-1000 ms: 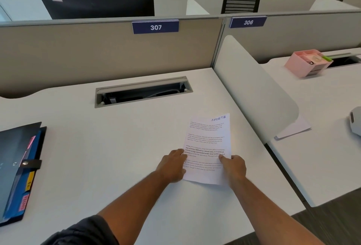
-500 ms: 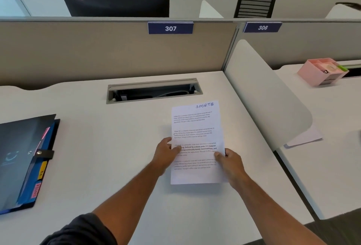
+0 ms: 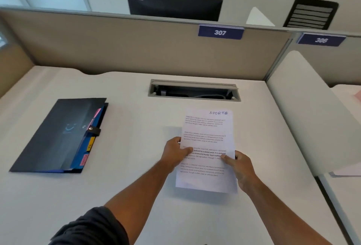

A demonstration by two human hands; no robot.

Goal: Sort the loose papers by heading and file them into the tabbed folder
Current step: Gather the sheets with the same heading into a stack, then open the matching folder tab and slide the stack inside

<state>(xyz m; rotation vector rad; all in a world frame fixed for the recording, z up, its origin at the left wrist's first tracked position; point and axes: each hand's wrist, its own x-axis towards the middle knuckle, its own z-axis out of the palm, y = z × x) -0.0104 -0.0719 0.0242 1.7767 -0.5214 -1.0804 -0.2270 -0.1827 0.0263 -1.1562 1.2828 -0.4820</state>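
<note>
1. Both hands are on the paper (image 3: 208, 137), a printed sheet with "SPORTS" handwritten in blue at the top right corner. Can't tell if it's one sheet or a few stacked together.
2. Left hand (image 3: 175, 152) pinches the sheet's left edge about halfway down, thumb on top of the text, fingers tucked under.
3. Right hand (image 3: 241, 166) does the same on the right edge, thumb pressed onto the printed side, rest of the fingers behind the page.
4. The paper is held up a bit above the white surface (image 3: 127, 176); you can see its shadow below the bottom edge and a patch off to the left.
5. The tabbed folder (image 3: 58, 135) lies flat on the left part of the surface, well apart from the paper. Dark cover, blue inner layers, and a little strap with a snap (image 3: 93, 130) across its right edge.
6. Coloured tabs stick out along that edge: pink near the top, yellow in the middle, pink/red lower down. Too small to read the labels.
7. Behind the paper there's an open cable tray slot (image 3: 194, 90) set in the surface, and the beige partition (image 3: 136, 49) carries a blue "307" plate (image 3: 220, 32).
</note>
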